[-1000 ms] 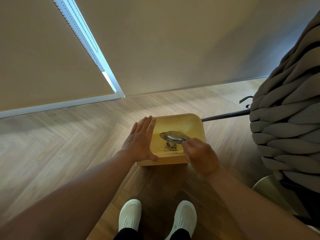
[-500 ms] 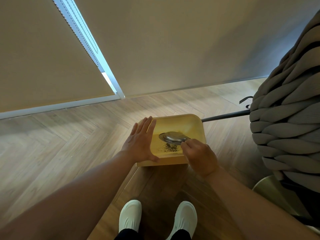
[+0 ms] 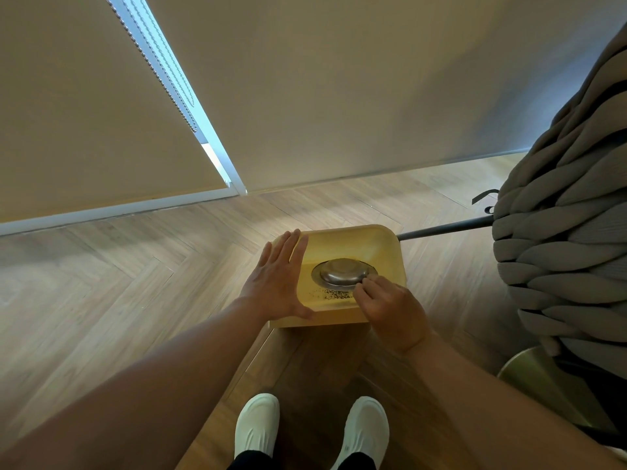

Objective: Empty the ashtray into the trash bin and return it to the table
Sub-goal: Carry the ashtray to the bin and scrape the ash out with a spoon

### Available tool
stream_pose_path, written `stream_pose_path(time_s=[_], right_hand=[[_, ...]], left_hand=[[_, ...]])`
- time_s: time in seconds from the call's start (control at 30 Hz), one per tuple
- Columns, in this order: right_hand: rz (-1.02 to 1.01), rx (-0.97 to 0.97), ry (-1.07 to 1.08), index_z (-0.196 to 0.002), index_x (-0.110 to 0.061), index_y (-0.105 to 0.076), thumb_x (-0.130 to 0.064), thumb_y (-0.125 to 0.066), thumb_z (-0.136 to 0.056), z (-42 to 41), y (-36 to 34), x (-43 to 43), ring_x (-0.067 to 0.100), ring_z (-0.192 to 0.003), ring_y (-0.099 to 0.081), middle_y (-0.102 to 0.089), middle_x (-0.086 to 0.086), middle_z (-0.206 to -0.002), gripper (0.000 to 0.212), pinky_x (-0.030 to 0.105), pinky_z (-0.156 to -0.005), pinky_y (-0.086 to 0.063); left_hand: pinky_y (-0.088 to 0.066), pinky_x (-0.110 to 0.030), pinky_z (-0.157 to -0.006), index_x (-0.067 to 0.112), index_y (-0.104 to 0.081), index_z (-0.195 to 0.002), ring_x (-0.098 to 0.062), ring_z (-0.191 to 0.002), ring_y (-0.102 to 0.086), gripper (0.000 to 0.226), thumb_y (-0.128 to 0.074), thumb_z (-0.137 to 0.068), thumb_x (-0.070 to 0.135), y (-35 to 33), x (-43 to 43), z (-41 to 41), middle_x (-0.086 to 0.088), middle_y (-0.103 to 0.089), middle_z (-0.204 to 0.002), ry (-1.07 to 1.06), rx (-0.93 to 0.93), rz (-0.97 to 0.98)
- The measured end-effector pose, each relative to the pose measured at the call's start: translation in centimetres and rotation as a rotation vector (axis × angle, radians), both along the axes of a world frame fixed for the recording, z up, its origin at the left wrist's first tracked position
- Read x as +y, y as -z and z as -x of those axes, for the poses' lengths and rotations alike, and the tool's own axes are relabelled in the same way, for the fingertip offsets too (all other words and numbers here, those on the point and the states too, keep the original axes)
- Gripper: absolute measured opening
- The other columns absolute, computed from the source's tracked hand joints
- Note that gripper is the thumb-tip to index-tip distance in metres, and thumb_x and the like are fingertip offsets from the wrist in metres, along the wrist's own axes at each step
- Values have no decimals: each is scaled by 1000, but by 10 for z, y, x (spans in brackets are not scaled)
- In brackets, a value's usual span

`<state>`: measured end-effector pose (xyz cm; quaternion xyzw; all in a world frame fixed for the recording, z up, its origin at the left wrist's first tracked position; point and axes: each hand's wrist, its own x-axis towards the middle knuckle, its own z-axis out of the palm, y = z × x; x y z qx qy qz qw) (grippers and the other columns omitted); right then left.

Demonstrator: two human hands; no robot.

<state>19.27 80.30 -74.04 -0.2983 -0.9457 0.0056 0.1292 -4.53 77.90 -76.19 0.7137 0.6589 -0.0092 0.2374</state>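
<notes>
Bare forearms [image 3: 176,378], no sleeves in view, white slip-on shoes [image 3: 257,425] — ribbed uppers, dark trouser cuffs [image 3: 249,461]

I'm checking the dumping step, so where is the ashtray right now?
In the head view, the metal ashtray is upside down over the yellow trash bin, pinched at its near rim by the right hand, with the left hand on the bin's left edge.

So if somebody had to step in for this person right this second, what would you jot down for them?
Right hand: pinching the rim of the metal ashtray, held upside down over the yellow trash bin.
Left hand: open, flat against the bin's left rim, steadying it.
Done: ash lies on the bin's bottom, so the tipping looks finished.
Left: lift the ashtray out, turn it upright and carry it back to the table, which is out of view.
</notes>
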Motion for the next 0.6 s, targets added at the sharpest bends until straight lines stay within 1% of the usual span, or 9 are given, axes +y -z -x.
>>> stream_pose_path(time_s=[0.17, 0.27, 0.33, 0.43, 0.6], right_hand=[[-13, 53, 35, -87, 2, -72, -9, -86, -68, -4, 5, -1, 31, -78, -71, -71, 20, -82, 25, 39, -71, -61], [-14, 82, 39, -84, 1, -71, -8, -86, -67, -5, 5, 0, 29, -75, -70, -70, 19, -79, 25, 38, -67, -62], [-13, 90, 40, -84, 1, -71, -9, -87, -66, -5, 4, 0, 28, -74, -69, -69, 18, -78, 26, 37, -66, -61], [-12, 98, 33, -86, 1, -72, -12, -88, -66, -7, 2, 1, 29, -77, -70, -70, 18, -81, 29, 38, -68, -62], [-45, 136, 33, -85, 1, -72, -12, -81, -72, -8, -4, 9, 29, -80, -69, -70, 18, -82, 21, 37, -68, -61]], left_hand=[[4, -43, -120, 17, 9, -151, -21, -147, 12, 145, -72, -47, 80, 1, 0, 1, -7, 5, -162, 0, 1, -7], [3, -43, -120, 18, 9, -151, -21, -147, 13, 145, -72, -47, 79, 0, -1, 1, -7, 6, -162, 2, -5, -8], [3, -43, -120, 18, 10, -150, -20, -147, 13, 145, -73, -48, 79, 0, -1, 0, -7, 6, -162, 3, -3, -8], [3, -43, -120, 18, 11, -151, -20, -147, 14, 146, -73, -48, 78, -1, -2, -1, -6, 7, -162, 1, 4, -5], [4, -42, -119, 18, 11, -151, -20, -147, 14, 147, -73, -46, 79, 0, 0, 1, -6, 7, -162, -6, -7, 2]])
